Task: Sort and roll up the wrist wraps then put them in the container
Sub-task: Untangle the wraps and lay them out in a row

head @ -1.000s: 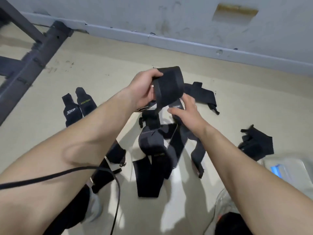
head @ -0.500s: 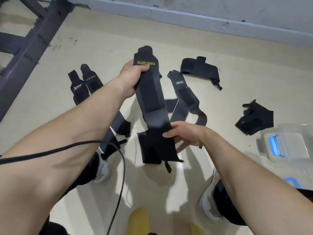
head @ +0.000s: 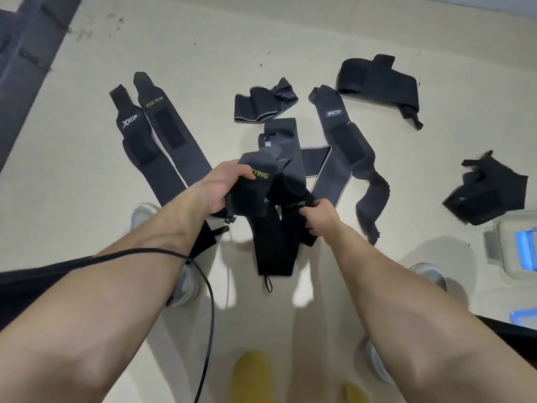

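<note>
Inventory of what I see from the head camera, floor level.

Held items: my left hand (head: 223, 186) is clenched on the upper end of a black wrist wrap with yellow lettering (head: 250, 196), lifted above the floor; its strap (head: 273, 251) hangs down between my forearms, a thin loop (head: 268, 283) dangling at the bottom. My right hand (head: 318, 216) pinches a second black wrap with yellow lettering (head: 293, 207), just beside the first and partly overlapping it.

On the floor (head: 203, 53):
- Two wraps laid side by side at left, one with white lettering (head: 130, 132), one with dull yellow lettering (head: 165, 123), touching along their length.
- A grey-edged band (head: 261, 106), loosely folded, beyond my hands.
- A flat grey wrap (head: 286, 141) under the held ones, partly hidden.
- A long wrap with a small white label (head: 340, 132), its tail curling toward the right.
- A folded black wrap (head: 377, 80) at far upper right.
- A crumpled black bundle (head: 491, 190) at right, just beside the container.

Container (head: 514, 248): clear plastic with blue clasps, at the right edge, partly cut off.

Other: a black cable (head: 209, 301) crossing my left forearm; a dark metal frame (head: 26, 53) at upper left.
</note>
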A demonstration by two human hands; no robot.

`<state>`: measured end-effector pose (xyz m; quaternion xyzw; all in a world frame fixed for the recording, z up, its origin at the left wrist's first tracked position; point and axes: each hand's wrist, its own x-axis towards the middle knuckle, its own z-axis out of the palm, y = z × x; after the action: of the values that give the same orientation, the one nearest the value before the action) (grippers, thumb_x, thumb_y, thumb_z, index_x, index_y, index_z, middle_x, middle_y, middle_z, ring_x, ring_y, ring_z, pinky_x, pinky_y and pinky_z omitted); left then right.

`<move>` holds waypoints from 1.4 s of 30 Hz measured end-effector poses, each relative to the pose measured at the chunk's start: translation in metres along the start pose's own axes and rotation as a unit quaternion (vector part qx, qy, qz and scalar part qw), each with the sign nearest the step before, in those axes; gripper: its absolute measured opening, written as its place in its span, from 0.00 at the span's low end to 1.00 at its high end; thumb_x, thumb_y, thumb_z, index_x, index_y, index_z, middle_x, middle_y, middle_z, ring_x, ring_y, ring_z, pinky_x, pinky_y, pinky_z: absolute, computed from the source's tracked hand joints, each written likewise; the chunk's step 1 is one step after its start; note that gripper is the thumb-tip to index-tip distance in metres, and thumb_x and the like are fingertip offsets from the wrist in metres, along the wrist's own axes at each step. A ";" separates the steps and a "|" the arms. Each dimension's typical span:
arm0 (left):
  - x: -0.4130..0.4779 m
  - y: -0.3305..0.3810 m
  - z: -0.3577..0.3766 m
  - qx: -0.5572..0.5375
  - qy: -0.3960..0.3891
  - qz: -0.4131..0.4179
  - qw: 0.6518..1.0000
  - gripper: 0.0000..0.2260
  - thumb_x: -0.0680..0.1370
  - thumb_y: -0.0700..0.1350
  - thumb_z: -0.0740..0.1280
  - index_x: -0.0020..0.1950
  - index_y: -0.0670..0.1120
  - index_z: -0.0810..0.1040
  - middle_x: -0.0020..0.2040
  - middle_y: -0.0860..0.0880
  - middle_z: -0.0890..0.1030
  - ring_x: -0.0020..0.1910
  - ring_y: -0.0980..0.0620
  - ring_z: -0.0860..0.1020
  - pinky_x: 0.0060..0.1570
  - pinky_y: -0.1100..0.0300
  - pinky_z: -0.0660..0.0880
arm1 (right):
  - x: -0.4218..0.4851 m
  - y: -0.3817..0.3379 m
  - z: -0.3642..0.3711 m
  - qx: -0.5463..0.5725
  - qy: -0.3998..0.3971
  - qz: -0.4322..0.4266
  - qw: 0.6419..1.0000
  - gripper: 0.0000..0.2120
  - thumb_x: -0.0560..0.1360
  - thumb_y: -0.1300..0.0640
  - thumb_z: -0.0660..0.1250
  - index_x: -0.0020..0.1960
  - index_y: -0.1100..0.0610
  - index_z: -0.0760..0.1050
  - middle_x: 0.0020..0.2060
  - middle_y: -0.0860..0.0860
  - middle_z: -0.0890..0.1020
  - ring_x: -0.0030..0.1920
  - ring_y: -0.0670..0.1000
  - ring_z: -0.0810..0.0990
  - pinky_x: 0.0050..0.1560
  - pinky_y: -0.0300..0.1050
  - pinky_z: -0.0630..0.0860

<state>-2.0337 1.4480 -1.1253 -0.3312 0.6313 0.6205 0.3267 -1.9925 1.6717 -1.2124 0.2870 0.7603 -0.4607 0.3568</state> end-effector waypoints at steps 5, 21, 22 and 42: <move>0.005 -0.002 -0.003 -0.028 -0.021 -0.011 0.999 0.10 0.76 0.39 0.66 0.55 0.45 0.81 0.54 0.39 0.84 0.56 0.37 0.82 0.64 0.40 0.77 | 0.001 -0.009 0.017 0.093 -0.015 0.031 0.995 0.08 0.81 0.57 0.68 0.47 0.60 0.73 0.34 0.55 0.77 0.32 0.54 0.76 0.39 0.50 0.78; -0.038 0.035 0.013 0.048 -0.020 0.093 0.994 0.11 0.78 0.45 0.72 0.58 0.41 0.83 0.55 0.42 0.86 0.56 0.42 0.85 0.60 0.49 0.79 | -0.038 -0.013 -0.004 0.031 -0.051 0.047 0.997 0.03 0.80 0.64 0.60 0.48 0.58 0.69 0.36 0.53 0.68 0.34 0.52 0.69 0.35 0.43 0.68; -0.035 0.031 0.012 0.053 -0.020 0.086 0.995 0.10 0.77 0.45 0.72 0.56 0.42 0.83 0.53 0.43 0.87 0.54 0.42 0.85 0.58 0.49 0.79 | -0.031 -0.010 0.002 0.035 -0.034 0.051 0.997 0.02 0.80 0.62 0.63 0.49 0.59 0.69 0.37 0.53 0.70 0.36 0.52 0.71 0.35 0.45 0.71; -0.020 0.019 0.002 -0.029 0.000 0.051 0.998 0.03 0.76 0.45 0.72 0.44 0.46 0.81 0.44 0.44 0.84 0.46 0.43 0.82 0.57 0.45 0.78 | -0.006 -0.005 0.023 0.082 -0.034 0.064 0.994 0.08 0.78 0.58 0.73 0.45 0.61 0.77 0.36 0.54 0.78 0.32 0.52 0.76 0.32 0.43 0.74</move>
<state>-2.0383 1.4502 -1.0981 -0.3085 0.6289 0.6544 0.2847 -1.9861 1.6479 -1.2127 0.3477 0.6874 -0.5073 0.3864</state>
